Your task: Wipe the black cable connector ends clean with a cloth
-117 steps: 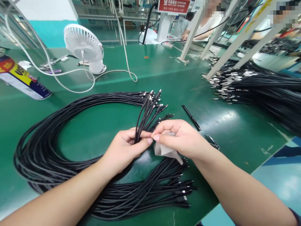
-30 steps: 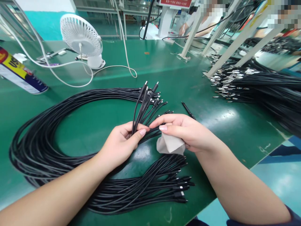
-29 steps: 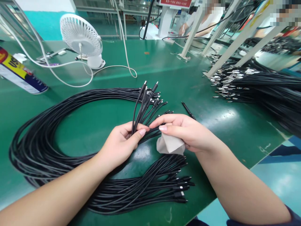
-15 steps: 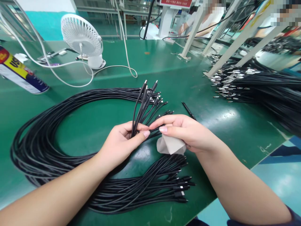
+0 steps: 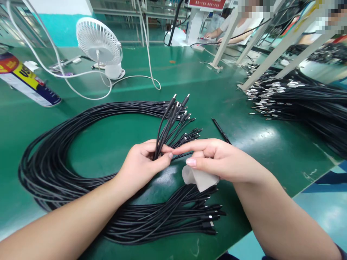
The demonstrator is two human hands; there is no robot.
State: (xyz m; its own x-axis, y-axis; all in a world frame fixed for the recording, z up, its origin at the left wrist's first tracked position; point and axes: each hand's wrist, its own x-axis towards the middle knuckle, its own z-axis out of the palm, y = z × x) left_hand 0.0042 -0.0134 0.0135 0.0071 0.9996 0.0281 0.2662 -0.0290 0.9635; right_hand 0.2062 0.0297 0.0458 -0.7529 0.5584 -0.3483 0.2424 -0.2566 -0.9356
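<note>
By the tabletop's (image 5: 222, 90) near edge, the left hand (image 5: 143, 162) holds thin black cables (image 5: 161, 143) with silver tips, too many to count, over one big bent bunch (image 5: 45, 166), the right hand (image 5: 225, 162) pinches one crumpled pale sheet (image 5: 202, 179), and one white fan (image 5: 99, 41) and one can (image 5: 29, 81), its inside hidden, stand farther back.

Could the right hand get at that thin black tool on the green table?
Probably yes: the thin black tool lies just beyond the right hand, with nothing visible blocking the way. That hand holds a pale cloth, though, which may need putting down first.
</note>
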